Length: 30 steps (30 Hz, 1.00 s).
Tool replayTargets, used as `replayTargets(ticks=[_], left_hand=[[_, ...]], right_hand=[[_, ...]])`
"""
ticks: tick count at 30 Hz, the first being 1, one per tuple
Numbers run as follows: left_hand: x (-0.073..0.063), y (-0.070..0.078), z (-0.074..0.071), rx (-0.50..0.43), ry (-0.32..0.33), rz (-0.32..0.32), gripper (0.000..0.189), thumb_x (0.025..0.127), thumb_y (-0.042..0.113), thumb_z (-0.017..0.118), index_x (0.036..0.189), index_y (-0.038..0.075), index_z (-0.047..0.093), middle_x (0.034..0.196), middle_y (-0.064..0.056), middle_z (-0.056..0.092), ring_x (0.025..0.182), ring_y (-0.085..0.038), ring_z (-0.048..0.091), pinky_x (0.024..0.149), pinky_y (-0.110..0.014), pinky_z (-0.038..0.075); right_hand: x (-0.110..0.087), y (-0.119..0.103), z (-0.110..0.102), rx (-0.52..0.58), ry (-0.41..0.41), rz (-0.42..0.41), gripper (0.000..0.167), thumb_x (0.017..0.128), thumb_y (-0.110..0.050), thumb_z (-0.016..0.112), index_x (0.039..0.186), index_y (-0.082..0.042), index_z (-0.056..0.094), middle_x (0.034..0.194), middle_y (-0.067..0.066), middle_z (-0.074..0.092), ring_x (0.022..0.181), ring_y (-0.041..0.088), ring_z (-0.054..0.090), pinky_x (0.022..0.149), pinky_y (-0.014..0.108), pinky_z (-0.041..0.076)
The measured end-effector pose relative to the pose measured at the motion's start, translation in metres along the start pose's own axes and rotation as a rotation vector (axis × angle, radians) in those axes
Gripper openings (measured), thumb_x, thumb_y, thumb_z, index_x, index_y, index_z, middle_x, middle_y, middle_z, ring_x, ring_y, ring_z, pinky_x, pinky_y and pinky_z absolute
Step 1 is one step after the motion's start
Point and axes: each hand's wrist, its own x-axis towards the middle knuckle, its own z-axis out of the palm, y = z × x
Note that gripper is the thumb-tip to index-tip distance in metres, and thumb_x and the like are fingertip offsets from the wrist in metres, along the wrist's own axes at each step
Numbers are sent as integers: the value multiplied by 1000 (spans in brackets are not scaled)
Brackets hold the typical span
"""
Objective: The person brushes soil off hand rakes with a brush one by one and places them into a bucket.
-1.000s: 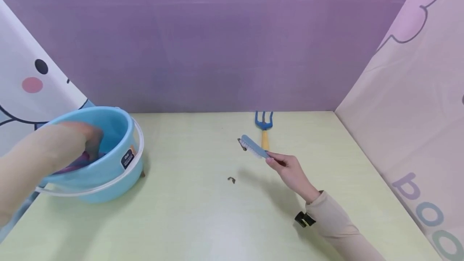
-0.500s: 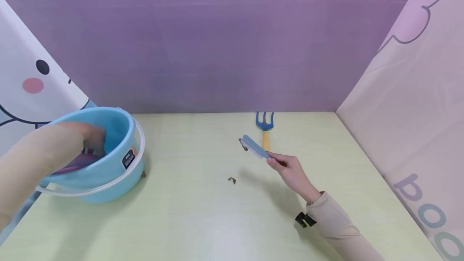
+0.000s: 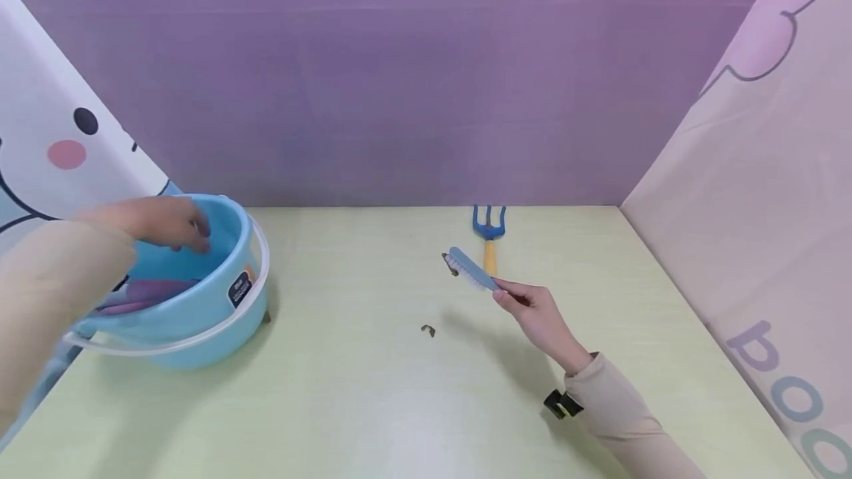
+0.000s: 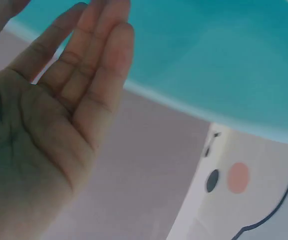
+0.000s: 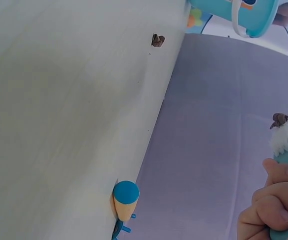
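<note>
My left hand is inside the mouth of a light blue bucket, near its upper rim. In the left wrist view the palm faces the camera with fingers extended, holding nothing. Low in the bucket lies a purple item, partly hidden by the rim. My right hand grips the handle of a small blue brush above the table. A brown, shrivelled scrap clings to the brush's white bristles.
Another brown scrap lies on the pale table. A blue hand fork with a yellow handle lies at the back, beyond the brush. A purple backdrop rises behind the table, with printed cloth at both sides.
My left hand has risen from the purple item low in the bucket toward the rim, moving slightly right. The right hand and brush hold nearly the same place.
</note>
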Motion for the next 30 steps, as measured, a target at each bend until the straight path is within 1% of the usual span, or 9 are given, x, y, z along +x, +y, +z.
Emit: replayTargets(ticks=[3, 4, 9, 14, 18, 21, 23, 26, 30], left_hand=[[-8, 11, -5, 52, 108, 19, 59, 79, 36, 67, 120, -4, 53, 105, -23, 61, 86, -34, 61, 67, -57, 49], [-11, 15, -5, 63, 137, 22, 59, 78, 36, 68, 120, -3, 53, 105, -22, 61, 87, -34, 61, 66, -57, 49], [-22, 46, -2, 105, 190, 56, 58, 79, 38, 67, 122, 2, 53, 102, -13, 64, 90, -31, 60, 71, -53, 50], [-33, 88, 16, 175, 265, 99, 55, 80, 39, 64, 121, 4, 55, 99, -8, 66, 89, -26, 62, 75, -48, 49], [-41, 115, 34, 120, 372, 156, 51, 81, 34, 65, 120, 2, 55, 102, -10, 66, 82, -21, 63, 71, -44, 51], [-36, 130, 46, 44, 466, 213, 45, 83, 30, 64, 118, 4, 57, 105, -11, 65, 83, -21, 63, 71, -42, 51], [-29, 141, 54, -17, 516, 231, 42, 84, 29, 63, 118, 5, 58, 107, -10, 64, 89, -24, 62, 74, -43, 51], [-10, 158, 65, -127, 551, 255, 42, 86, 29, 61, 121, 7, 55, 110, -9, 63, 94, -24, 61, 77, -42, 51], [20, 179, 76, -242, 545, 318, 45, 86, 28, 60, 125, 7, 53, 108, -7, 63, 95, -23, 62, 80, -39, 51]], right_hand=[[0, 0, 0, -3, 0, -6, 38, 92, -21, 53, 123, -1, 55, 119, 22, 58, 65, 12, 39, 58, 24, 33], [0, 1, -1, -2, -1, 0, 38, 92, -22, 53, 124, -1, 55, 114, 24, 59, 61, 13, 36, 56, 24, 31], [-2, 4, -5, -24, 19, -18, 38, 93, -22, 52, 123, 0, 55, 115, 23, 60, 77, 18, 48, 67, 27, 38], [-6, 8, -12, -34, 46, -13, 39, 93, -23, 51, 124, 0, 55, 122, 19, 58, 90, 23, 52, 75, 31, 40], [-11, 11, -19, -55, 73, -1, 40, 93, -25, 51, 124, 1, 54, 120, 20, 58, 91, 19, 53, 76, 29, 42], [-15, 12, -24, -75, 101, 6, 40, 93, -25, 51, 124, 0, 54, 120, 20, 58, 92, 18, 54, 77, 28, 43], [-17, 12, -28, -80, 116, 12, 40, 93, -25, 51, 124, 1, 54, 121, 20, 58, 95, 19, 55, 79, 29, 44], [-21, 13, -34, -86, 134, 26, 40, 94, -25, 50, 124, 0, 54, 122, 20, 57, 104, 23, 55, 84, 32, 44], [-25, 14, -39, -82, 150, 40, 41, 94, -26, 50, 125, 0, 53, 123, 20, 57, 109, 29, 54, 88, 39, 45]])
